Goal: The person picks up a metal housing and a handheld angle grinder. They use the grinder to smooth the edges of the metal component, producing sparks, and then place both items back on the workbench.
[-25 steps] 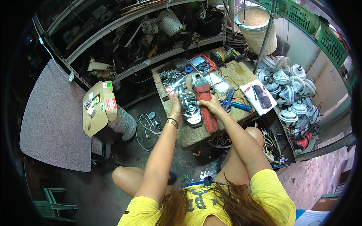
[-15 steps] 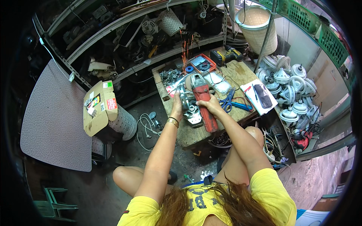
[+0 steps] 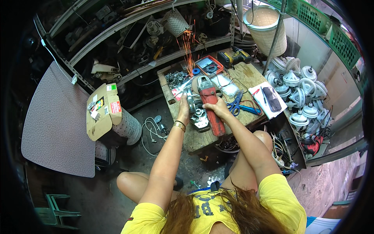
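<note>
My right hand [image 3: 218,108] is wrapped round the body of a red angle grinder [image 3: 214,121], whose silver head points away from me. Beside that head shows the edge of its disc [image 3: 195,84]. Closed on a silver metal part [image 3: 191,103], my left hand [image 3: 183,110] keeps it close to the grinder's left side. Orange sparks [image 3: 189,56] fly up and away from where the disc meets the part. The exact contact spot is hidden. Under both hands lie shiny metal pieces [image 3: 200,120] on the wooden worktable [image 3: 194,141].
Blue-handled scissors [image 3: 235,105], a red tray [image 3: 210,65], loose screws [image 3: 176,79] and a yellow-black drill [image 3: 233,57] lie on the table. A phone [image 3: 271,99] rests on white paper. White plastic parts [image 3: 300,93] are heaped at right; a cardboard box [image 3: 103,117] stands left.
The spark stream has grown thicker and spread wider toward the shelf. Both hands, the grinder and the metal part hold nearly the same place.
</note>
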{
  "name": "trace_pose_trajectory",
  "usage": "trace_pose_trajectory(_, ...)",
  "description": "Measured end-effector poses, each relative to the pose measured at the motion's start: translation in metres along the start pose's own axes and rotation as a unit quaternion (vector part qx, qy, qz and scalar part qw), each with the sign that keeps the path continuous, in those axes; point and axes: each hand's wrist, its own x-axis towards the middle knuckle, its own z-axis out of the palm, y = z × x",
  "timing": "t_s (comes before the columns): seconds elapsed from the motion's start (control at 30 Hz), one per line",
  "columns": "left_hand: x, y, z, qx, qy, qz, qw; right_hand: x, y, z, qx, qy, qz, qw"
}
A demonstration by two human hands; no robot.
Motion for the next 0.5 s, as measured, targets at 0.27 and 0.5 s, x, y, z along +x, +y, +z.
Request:
trace_pose_trajectory(0.27, -0.0041, 0.0052, -0.0007, 0.009, 0.017, -0.013, 1.000, -0.0014, -0.0034, 0.0031, -0.002, -0.008, 0.003, 1.000)
trace_pose_trajectory(0.5, -0.0058, 0.0060, 0.0012, -0.002, 0.001, -0.007, 1.000, -0.0005, -0.0020, 0.0013, -0.015, 0.001, -0.010, 1.000)
